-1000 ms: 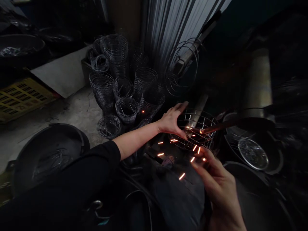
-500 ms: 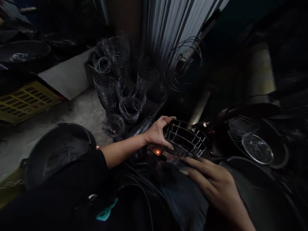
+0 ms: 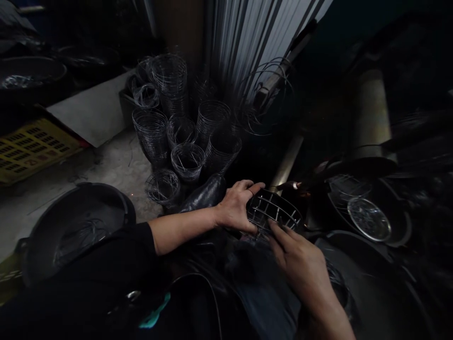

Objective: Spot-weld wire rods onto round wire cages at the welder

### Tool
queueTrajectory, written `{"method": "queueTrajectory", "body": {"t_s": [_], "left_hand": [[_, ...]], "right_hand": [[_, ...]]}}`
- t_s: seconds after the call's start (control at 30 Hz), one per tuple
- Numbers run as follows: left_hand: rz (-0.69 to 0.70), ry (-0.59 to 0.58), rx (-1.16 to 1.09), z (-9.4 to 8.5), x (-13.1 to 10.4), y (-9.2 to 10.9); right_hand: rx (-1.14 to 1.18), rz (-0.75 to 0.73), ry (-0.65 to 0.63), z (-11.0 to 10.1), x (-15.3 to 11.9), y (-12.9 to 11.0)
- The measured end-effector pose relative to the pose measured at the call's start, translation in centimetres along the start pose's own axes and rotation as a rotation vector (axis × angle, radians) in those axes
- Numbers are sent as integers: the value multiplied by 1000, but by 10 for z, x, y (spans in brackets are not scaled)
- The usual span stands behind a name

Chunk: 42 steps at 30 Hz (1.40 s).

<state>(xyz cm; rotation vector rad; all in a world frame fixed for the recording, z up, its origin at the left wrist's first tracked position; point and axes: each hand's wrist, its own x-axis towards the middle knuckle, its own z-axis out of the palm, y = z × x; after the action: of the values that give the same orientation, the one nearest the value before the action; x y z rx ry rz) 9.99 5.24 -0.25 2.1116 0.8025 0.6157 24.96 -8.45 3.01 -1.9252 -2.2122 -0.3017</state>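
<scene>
A round wire basket (image 3: 279,208) of thin metal rods lies tilted in front of me. My left hand (image 3: 239,205) grips its left side, with thumb and fingers spread around the rim. At the near right edge of the basket is my right hand (image 3: 297,255), its fingers bent and close together against the wires. Whether the right fingertips pinch a small piece is hidden. Just behind the basket, a metal rod (image 3: 296,185) with a bright tip reaches in from the right.
Several stacks of wire baskets (image 3: 187,160) stand on the floor ahead. Black tubs sit at left (image 3: 81,226) and right (image 3: 357,278). A dark bucket (image 3: 403,231) holds round wire pieces. A yellow crate (image 3: 38,146) is far left. A pale pipe (image 3: 373,108) rises at right.
My right hand has moved forward and left onto the basket's near edge. The orange glowing sparks under the basket are gone. My left hand keeps its grip while the view shifts slightly.
</scene>
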Motion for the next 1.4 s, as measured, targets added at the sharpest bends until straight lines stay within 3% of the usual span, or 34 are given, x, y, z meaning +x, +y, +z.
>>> {"method": "queueTrajectory", "body": {"t_s": [0.13,0.3,0.4,0.73,1.13,1.4], "left_hand": [[46,65,-22,8,9,0],[24,69,-69,9,19,1],[7,87,-76,6,26,2],[-64,79,-55,1,52,5],[-108,87,-92,5,68,2],[-99,80,-105,4,57,3]], "right_hand": [[-89,-20,20,1,2,9],[56,-65,231,4,9,23],[87,-90,287,5,17,30],[57,-53,297,8,37,49],[13,-3,315,10,49,54],[6,-22,304,9,41,48]]}}
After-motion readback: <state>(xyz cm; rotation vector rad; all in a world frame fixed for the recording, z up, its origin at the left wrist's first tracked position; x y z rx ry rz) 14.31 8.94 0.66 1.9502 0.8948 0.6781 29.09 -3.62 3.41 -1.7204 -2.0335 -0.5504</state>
